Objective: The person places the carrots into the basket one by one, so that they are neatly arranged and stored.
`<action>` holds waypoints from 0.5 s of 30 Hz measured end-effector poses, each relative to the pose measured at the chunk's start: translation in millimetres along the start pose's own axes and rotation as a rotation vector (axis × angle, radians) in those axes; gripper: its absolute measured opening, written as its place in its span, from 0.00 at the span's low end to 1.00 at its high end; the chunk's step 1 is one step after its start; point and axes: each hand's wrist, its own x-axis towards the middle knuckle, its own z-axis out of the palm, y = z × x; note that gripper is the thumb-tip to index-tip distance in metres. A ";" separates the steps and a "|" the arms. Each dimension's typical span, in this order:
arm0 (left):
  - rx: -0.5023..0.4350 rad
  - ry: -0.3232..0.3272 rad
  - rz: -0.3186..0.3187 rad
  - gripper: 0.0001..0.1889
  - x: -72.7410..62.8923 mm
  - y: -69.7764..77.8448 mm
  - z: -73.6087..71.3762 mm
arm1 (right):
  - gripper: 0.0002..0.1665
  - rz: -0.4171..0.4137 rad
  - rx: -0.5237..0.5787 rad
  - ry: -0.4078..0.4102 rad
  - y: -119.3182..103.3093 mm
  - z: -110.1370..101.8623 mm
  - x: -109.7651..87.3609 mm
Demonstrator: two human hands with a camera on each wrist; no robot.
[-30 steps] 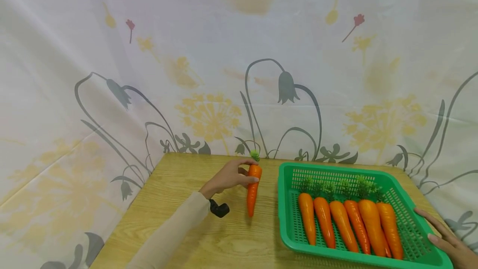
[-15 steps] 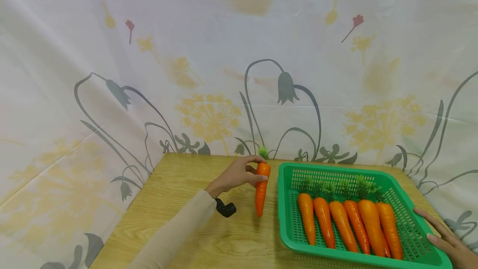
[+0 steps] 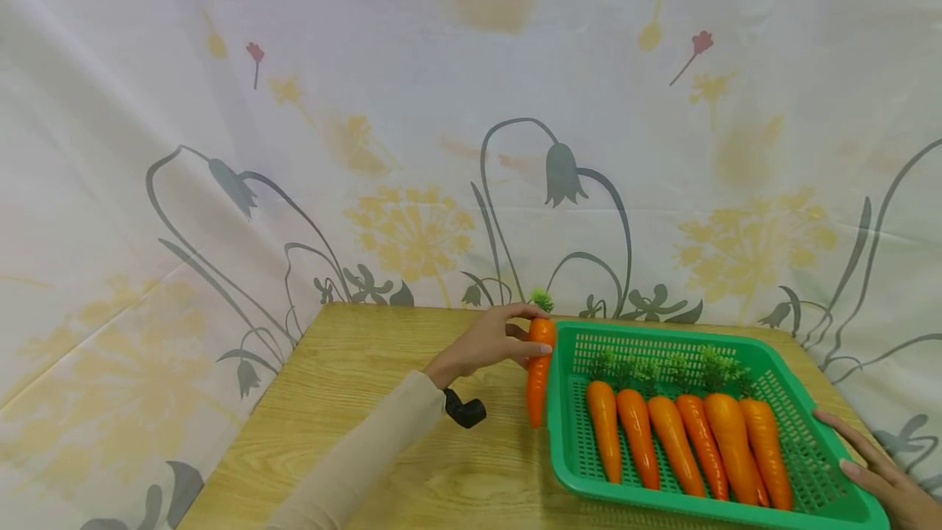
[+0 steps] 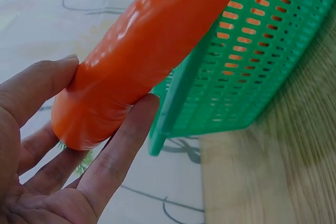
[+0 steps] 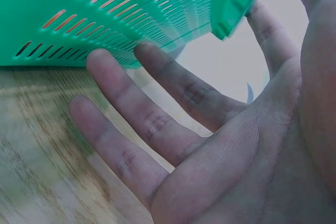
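Note:
My left hand holds an orange carrot by its thick top end, thumb on one side and fingers on the other. The carrot hangs tip down, its green tuft above my fingers. It is beside the left rim of a green plastic basket; in the left wrist view the carrot overlaps the basket wall. Several carrots lie side by side in the basket, leafy ends toward the back. My right hand rests at the basket's right rim, its fingers fairly straight along the outer wall.
The basket stands on the right of a wood-grain table. A flower-printed cloth hangs behind and at the sides. A black device is attached at my left wrist, below the sleeve cuff.
My left hand has moved right with the carrot, from the middle of the table to the basket's left rim. The right hand and the basket look almost unmoved.

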 end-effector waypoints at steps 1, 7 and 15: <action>0.000 -0.003 0.002 0.25 1.2 1.1 1.7 | 0.38 -0.001 0.001 0.000 -0.4 0.2 -0.1; 0.007 -0.022 0.016 0.25 11.0 7.3 12.6 | 0.38 -0.021 -0.010 0.007 -1.0 2.0 -1.4; -0.038 -0.065 0.033 0.23 25.0 14.4 31.1 | 0.37 -0.020 -0.008 0.013 -6.2 5.4 -3.1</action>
